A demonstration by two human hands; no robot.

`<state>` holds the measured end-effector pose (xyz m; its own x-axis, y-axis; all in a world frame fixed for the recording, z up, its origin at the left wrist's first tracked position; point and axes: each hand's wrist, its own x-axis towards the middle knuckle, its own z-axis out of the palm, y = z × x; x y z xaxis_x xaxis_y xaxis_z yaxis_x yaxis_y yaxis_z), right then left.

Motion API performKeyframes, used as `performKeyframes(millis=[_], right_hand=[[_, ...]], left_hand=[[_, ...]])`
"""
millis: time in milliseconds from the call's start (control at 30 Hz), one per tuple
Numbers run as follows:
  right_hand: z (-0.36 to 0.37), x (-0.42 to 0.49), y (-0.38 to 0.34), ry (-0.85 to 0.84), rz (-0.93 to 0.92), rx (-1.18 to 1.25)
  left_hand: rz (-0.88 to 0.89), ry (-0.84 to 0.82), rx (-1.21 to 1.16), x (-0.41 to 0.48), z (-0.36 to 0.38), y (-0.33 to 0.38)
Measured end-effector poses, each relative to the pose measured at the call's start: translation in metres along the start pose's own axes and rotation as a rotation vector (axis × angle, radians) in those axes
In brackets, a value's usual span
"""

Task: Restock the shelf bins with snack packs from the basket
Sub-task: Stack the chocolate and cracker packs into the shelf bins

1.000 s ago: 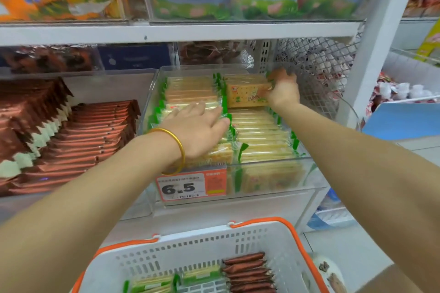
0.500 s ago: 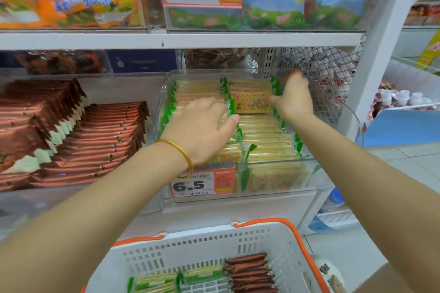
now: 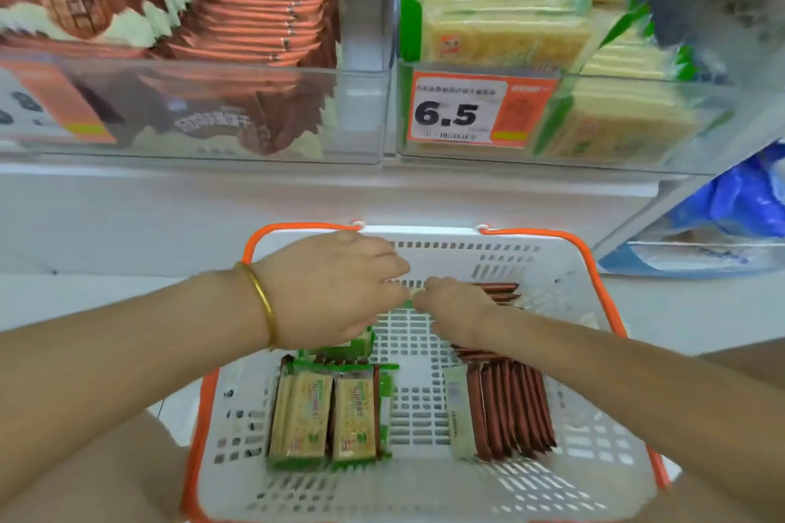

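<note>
**Q:** Head view, entry one. Where are the hands?

**A:** I read both of them inside the basket (image 3: 552, 267), a white lattice with an orange rim, sitting below the shelf front. The left hand (image 3: 335, 289), with a gold bangle (image 3: 263, 301) on its wrist, is at the far end, knuckles up and fingers curled downward. The right hand (image 3: 458, 310) is just beside it, fingers bent toward the left one.

**Q:** Gripping anything?

**A:** A pale green-edged sliver (image 3: 408, 296) shows between the two hands and touches both. The fingertips are hidden under the backs of the hands. For either hand, I cannot tell whether it is clamped on a pack or only resting there.

**Q:** Stock in the basket?

**A:** Two cracker packs (image 3: 323, 416) with green trim lie side by side at the near left. More green wrapper shows under the left wrist. A row of brown packs (image 3: 509, 408) stands on edge at the right, and further brown edges show beyond the right hand.

**Q:** And the bins?

**A:** There are two clear bins above the basket. The right bin (image 3: 616, 76) holds green-trimmed stacks (image 3: 501, 25) and carries a price tag (image 3: 463, 112) reading 6.5. The left bin (image 3: 357, 110) holds brown rows (image 3: 263, 4), overlapping. A blue bag (image 3: 743, 199) sits low at the right, blurred.
</note>
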<state>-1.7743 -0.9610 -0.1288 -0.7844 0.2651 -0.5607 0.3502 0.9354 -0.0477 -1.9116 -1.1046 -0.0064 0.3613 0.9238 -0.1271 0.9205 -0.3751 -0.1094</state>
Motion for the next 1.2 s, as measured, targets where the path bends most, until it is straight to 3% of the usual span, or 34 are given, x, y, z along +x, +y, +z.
performKeyframes(millis=[100,233,533,633,800,900,967,1033,1133,1200], right_hand=[[0.049,0.056,0.004,-0.043,0.018,-0.151],[0.084,0.092,-0.001,-0.059,0.104,-0.122],[0.069,0.084,-0.008,-0.063,0.048,-0.335],[0.032,0.052,-0.008,-0.001,0.004,-0.036],[-0.043,-0.044,-0.002,-0.063,0.130,1.404],[-0.064,-0.090,0.000,-0.062,0.110,1.968],[-0.070,-0.113,0.001,-0.041,0.072,2.075],[-0.074,-0.132,0.003,0.028,0.076,1.982],[-0.077,-0.153,0.021,0.416,0.218,1.561],[-0.082,-0.165,0.036,0.568,0.245,1.413]], left_hand=[[0.044,-0.007,-0.001,-0.005,0.018,-0.005],[0.052,-0.002,-0.017,-0.014,0.034,-0.013],[0.024,-0.006,-0.060,-0.008,0.035,-0.015],[-0.018,-0.037,-0.058,-0.008,0.034,-0.013],[-0.189,-0.253,-0.157,0.008,0.018,0.014],[-0.267,-0.195,-0.256,0.019,0.003,0.031],[-0.314,0.001,-0.277,0.026,-0.004,0.035],[-0.437,0.201,-0.430,0.033,-0.014,0.035],[-0.669,0.321,-1.087,0.042,-0.036,0.031],[-0.668,0.366,-1.436,0.045,-0.045,0.033]])
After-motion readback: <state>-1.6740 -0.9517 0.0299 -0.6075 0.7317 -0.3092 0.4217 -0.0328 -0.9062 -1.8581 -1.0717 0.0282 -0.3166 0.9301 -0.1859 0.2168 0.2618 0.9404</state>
